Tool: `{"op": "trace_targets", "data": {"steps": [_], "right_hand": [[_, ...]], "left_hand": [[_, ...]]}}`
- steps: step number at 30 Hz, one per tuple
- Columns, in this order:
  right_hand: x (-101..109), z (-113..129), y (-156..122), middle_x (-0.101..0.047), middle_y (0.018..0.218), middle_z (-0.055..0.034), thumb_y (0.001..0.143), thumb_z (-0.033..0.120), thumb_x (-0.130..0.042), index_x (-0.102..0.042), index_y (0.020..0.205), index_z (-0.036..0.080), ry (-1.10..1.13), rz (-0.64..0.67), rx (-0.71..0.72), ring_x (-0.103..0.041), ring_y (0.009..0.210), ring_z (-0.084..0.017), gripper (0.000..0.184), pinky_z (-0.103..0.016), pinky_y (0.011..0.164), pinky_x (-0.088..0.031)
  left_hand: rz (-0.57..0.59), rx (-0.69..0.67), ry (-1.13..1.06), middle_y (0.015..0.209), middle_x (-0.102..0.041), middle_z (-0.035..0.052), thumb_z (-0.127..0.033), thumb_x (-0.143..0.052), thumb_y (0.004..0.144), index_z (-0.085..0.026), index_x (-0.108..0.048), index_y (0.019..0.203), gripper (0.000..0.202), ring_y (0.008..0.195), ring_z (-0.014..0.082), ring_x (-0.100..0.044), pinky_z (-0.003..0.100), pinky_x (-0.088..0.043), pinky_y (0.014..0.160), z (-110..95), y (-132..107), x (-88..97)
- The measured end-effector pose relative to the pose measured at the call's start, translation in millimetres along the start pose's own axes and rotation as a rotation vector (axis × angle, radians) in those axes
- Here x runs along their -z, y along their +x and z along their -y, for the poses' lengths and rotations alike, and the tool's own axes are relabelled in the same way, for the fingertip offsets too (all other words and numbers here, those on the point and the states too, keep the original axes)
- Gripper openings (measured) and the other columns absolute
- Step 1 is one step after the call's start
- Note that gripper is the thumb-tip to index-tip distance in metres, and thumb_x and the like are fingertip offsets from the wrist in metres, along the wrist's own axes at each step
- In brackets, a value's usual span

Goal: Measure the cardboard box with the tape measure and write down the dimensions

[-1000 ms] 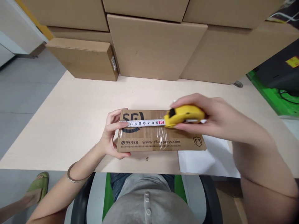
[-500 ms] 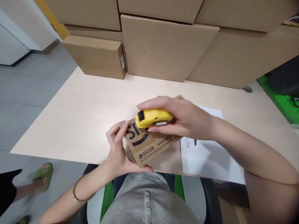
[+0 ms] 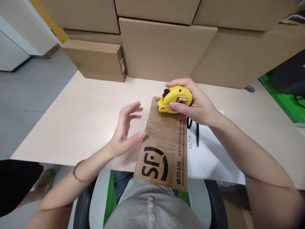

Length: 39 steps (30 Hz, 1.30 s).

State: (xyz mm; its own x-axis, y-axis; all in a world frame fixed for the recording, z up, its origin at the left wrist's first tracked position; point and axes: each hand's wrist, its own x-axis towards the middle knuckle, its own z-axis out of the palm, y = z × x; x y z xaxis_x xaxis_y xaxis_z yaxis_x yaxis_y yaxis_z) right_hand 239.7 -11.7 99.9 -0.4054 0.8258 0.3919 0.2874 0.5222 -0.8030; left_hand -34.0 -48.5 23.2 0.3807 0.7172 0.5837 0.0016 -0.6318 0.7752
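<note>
Tape measure (image 3: 173, 96) gripped in the right hand (image 3: 200, 108), above the far end of a brown mailing box (image 3: 165, 133). Thumb across the upturned face, fingers around the far side: probably a firm hold with the black button (image 3: 166, 92) left uncovered. No visible length of blade outside the case; contact between case and box impossible to tell.

Box set lengthwise towards the body, slightly aslant, printed face up, with the near end past the edge of the table (image 3: 78, 127) and above the lap; likely so placed for easy reach of its whole length from the chair. Left hand (image 3: 121, 136) open and blurred beside the box's left long edge, with fingers apart over the table and thumb tip close to that edge; touching or apart, unclear. Probably there for steadying the box from the side opposite the paper.

White paper (image 3: 212, 159) flat to the right of the box, partly under the right forearm, with small handwritten marks. Pen (image 3: 197, 135) on top, presumably for easy reach. Black loop (image 3: 189, 122) nearby, perhaps a wrist strap.

Behind, large cardboard boxes (image 3: 164, 47) stacked wall-like, and a smaller carton (image 3: 92, 62) on edge against them, apparently out of the hands' way.
</note>
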Motion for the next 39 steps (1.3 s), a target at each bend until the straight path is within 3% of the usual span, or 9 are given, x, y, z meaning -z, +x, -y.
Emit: {"op": "trace_targets", "data": {"steps": [3, 5, 14, 21, 23, 27, 30, 32, 39], "right_hand": [[-4, -8, 11, -0.072, 0.127, -0.0016, 0.089, 0.059, -0.076, -0.064, 0.129, 0.031, 0.020, -0.029, 0.042, -0.075, 0.107, -0.022, 0.050, -0.037, 0.090, -0.064], [-5, -12, 17, -0.072, 0.130, -0.0023, 0.089, 0.062, -0.076, -0.063, 0.129, 0.030, 0.007, -0.037, 0.063, -0.075, 0.109, -0.022, 0.053, -0.038, 0.092, -0.063], [-15, 5, 24, -0.077, 0.130, -0.0040, 0.094, 0.043, -0.074, -0.066, 0.130, 0.028, -0.267, 0.081, 0.201, -0.076, 0.110, -0.024, 0.040, -0.039, 0.096, -0.060], [2, 16, 12, -0.080, 0.128, -0.0029, 0.097, 0.040, -0.072, -0.070, 0.132, 0.030, -0.417, 0.143, 0.174, -0.078, 0.105, -0.024, 0.037, -0.038, 0.092, -0.059], [17, 15, 1, -0.079, 0.126, -0.0014, 0.095, 0.042, -0.076, -0.071, 0.132, 0.032, -0.419, 0.131, 0.128, -0.077, 0.102, -0.023, 0.039, -0.037, 0.090, -0.058], [49, 9, -28, -0.078, 0.125, 0.0002, 0.091, 0.038, -0.082, -0.071, 0.131, 0.036, -0.366, 0.053, 0.063, -0.075, 0.100, -0.021, 0.042, -0.034, 0.087, -0.058], [63, 4, -45, -0.078, 0.123, -0.0001, 0.089, 0.035, -0.083, -0.072, 0.131, 0.039, -0.346, 0.013, 0.023, -0.076, 0.095, -0.021, 0.043, -0.034, 0.080, -0.059], [67, 1, -50, -0.079, 0.121, -0.0004, 0.088, 0.035, -0.083, -0.073, 0.128, 0.039, -0.352, 0.000, 0.010, -0.076, 0.093, -0.022, 0.041, -0.035, 0.078, -0.061], [64, -3, -48, -0.079, 0.115, -0.0002, 0.089, 0.040, -0.081, -0.073, 0.125, 0.040, -0.349, -0.018, 0.001, -0.076, 0.088, -0.025, 0.037, -0.039, 0.073, -0.061]], "left_hand": [[0.140, 0.098, -0.136, 0.181, -0.019, 0.0060, -0.064, -0.078, 0.088, -0.047, -0.024, 0.168, 0.097, 0.166, 0.0415, -0.023, 0.064, -0.029, 0.132, 38, 28, -1.6], [0.228, 0.109, -0.249, 0.183, -0.017, 0.0050, -0.069, -0.078, 0.086, -0.047, -0.018, 0.170, 0.105, 0.169, 0.0421, -0.016, 0.066, -0.018, 0.136, 51, 37, -8.3], [0.176, 0.167, -0.337, 0.178, -0.029, 0.0046, -0.065, -0.073, 0.090, -0.038, -0.032, 0.167, 0.092, 0.168, 0.0455, -0.014, 0.067, -0.013, 0.139, 41, 33, -21.7], [0.184, 0.184, -0.298, 0.183, -0.011, -0.0025, -0.070, -0.064, 0.092, -0.043, -0.016, 0.172, 0.097, 0.169, 0.0457, 0.001, 0.067, -0.003, 0.139, 47, 30, -27.5], [0.151, 0.149, -0.294, 0.183, -0.012, -0.0032, -0.071, -0.063, 0.092, -0.045, -0.015, 0.171, 0.096, 0.168, 0.0454, -0.003, 0.067, -0.005, 0.138, 47, 30, -30.0], [0.130, 0.053, -0.270, 0.163, -0.044, 0.0026, -0.068, -0.062, 0.093, -0.047, -0.039, 0.160, 0.074, 0.154, 0.0416, -0.034, 0.068, -0.024, 0.133, 49, 31, -32.1], [0.103, 0.012, -0.204, 0.141, -0.054, 0.0057, -0.069, -0.059, 0.094, -0.045, -0.053, 0.148, 0.059, 0.138, 0.0376, -0.048, 0.065, -0.036, 0.125, 52, 31, -32.2], [0.078, -0.017, -0.165, 0.134, -0.055, 0.0063, -0.071, -0.057, 0.095, -0.044, -0.056, 0.145, 0.058, 0.133, 0.0364, -0.051, 0.064, -0.040, 0.123, 53, 32, -33.0], [0.033, -0.075, -0.121, 0.148, -0.047, 0.0051, -0.067, -0.052, 0.099, -0.047, -0.059, 0.145, 0.052, 0.151, 0.0391, -0.036, 0.067, -0.031, 0.130, 50, 32, -36.3]]}}
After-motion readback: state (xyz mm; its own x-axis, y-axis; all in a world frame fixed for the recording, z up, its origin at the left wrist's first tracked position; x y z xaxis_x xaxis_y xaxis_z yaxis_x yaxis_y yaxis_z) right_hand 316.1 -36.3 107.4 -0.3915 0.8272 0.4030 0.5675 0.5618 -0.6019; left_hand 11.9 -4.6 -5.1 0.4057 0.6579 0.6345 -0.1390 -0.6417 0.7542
